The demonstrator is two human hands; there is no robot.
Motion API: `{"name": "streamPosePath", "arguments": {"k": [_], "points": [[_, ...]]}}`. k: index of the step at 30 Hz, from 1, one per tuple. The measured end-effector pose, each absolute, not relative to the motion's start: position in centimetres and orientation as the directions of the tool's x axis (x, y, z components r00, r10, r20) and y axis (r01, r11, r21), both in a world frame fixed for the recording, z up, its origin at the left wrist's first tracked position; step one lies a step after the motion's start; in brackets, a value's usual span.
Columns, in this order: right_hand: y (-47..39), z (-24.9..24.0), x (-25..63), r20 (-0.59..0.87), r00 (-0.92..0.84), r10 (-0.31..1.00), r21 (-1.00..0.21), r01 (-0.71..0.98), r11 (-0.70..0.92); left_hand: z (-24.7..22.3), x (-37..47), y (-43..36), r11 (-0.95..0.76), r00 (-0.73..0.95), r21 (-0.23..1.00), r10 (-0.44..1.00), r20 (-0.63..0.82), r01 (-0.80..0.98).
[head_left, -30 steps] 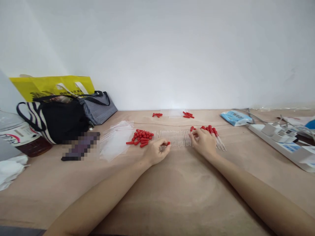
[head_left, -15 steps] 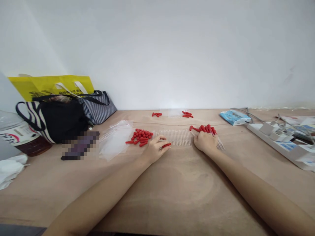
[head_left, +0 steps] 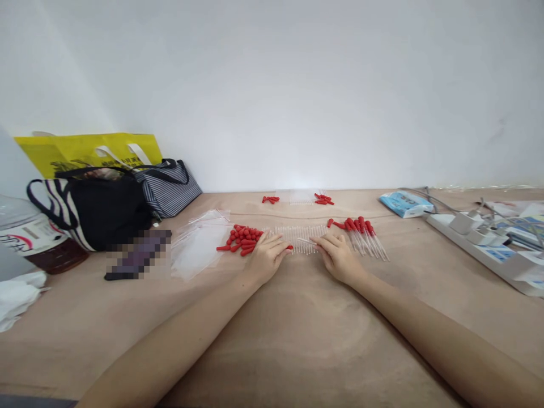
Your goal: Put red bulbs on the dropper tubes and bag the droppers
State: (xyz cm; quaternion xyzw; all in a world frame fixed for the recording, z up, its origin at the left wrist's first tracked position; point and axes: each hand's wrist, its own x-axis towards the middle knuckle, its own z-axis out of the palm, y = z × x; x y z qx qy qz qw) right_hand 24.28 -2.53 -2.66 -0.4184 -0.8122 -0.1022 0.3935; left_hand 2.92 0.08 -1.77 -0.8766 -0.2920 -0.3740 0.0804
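Note:
My left hand (head_left: 267, 256) is closed on a red rubber bulb (head_left: 289, 247), whose end shows past the fingertips. In my right hand (head_left: 338, 256) a thin clear dropper tube (head_left: 304, 241) is pinched, pointing left toward that bulb; a small gap seems to lie between them. Beneath and behind both hands runs a row of bare dropper tubes (head_left: 293, 232) laid side by side. A pile of red rubber bulbs (head_left: 244, 235) lies left of my left hand. To the right of my right hand, droppers with red bulbs fitted (head_left: 366, 235) lie fanned out.
Clear plastic bags (head_left: 199, 246) lie left of the pile. Further left are a phone-like pixelated object (head_left: 138, 255), bags (head_left: 110, 207) and a bottle (head_left: 46, 243). A blue packet (head_left: 406, 203) and a power strip (head_left: 480, 249) with cables sit at right.
My right hand has moved left from beside the fitted droppers, bringing a tube to the bulb in my left hand. My left hand has shifted only slightly.

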Motion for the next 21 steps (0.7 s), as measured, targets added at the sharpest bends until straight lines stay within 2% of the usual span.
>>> {"name": "streamPosePath", "arguments": {"k": [12,17,21], "points": [[-3.7,-2.0,23.1,0.702,-0.472,0.534,-0.013,0.741,0.671,-1.7,3.0,0.0,-0.811,0.515,0.137,0.481,0.710,0.569],[-3.6,-2.1,23.1,0.705,-0.475,0.527,-0.035,0.718,0.695,-1.2,3.2,-0.6,-0.836,0.534,0.197,0.490,0.688,0.513],[-3.5,-2.1,23.3,0.703,-0.487,0.518,-0.044,0.697,0.715,-1.2,3.2,-0.7,-0.836,0.547,0.194,0.492,0.677,0.513]]}}
